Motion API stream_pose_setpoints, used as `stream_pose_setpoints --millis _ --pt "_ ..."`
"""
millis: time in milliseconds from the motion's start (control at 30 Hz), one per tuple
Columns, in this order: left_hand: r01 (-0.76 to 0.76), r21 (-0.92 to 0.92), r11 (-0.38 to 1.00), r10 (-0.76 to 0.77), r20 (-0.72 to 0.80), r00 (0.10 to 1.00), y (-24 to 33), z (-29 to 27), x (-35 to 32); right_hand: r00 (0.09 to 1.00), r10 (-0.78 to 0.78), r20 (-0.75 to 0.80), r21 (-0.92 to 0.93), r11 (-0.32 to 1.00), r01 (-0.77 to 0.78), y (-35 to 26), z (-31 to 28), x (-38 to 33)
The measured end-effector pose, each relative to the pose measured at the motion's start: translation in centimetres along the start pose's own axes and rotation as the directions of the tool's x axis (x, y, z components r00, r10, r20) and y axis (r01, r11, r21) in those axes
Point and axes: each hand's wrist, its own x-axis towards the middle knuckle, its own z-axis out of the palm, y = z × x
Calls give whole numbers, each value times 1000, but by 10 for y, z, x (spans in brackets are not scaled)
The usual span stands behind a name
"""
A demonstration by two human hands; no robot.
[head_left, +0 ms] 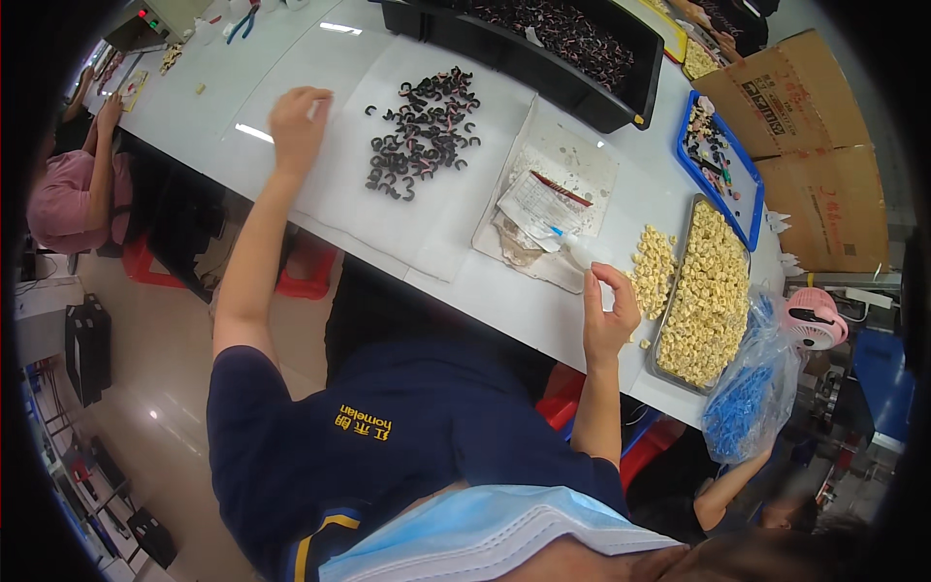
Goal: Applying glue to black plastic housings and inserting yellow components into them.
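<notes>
My left hand [299, 124] is raised over the white work sheet, its fingers bent into a pinch; anything in them is too small to make out. To its right lies a loose pile of small black curved pieces [422, 136]. My right hand [613, 312] has thumb and forefinger pinched together by the near edge of a stained white board [572, 155]. Just beyond those fingertips is a small whitish bottle with a blue tip [578, 252]; whether they touch it I cannot tell. Small yellow pieces [654, 267] lie loose beside this hand.
A clear tray [713, 291] heaped with yellow pieces stands at right. Paper and a dark red stick [561, 189] rest on the board. Beyond are a black bin [611, 107], blue tray [747, 209] and cardboard [824, 199]. A plastic bag [747, 407] and pink fan [815, 318] are far right.
</notes>
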Motion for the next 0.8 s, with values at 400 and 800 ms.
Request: stream_pose_setpoints --millis 400,800 --pt "229 -539 810 -155 179 972 65 -2 -16 959 149 243 -242 966 -88 32 -2 24" --pt "892 -80 -445 161 973 168 222 -39 -145 915 334 227 185 908 -377 -3 -13 -6"
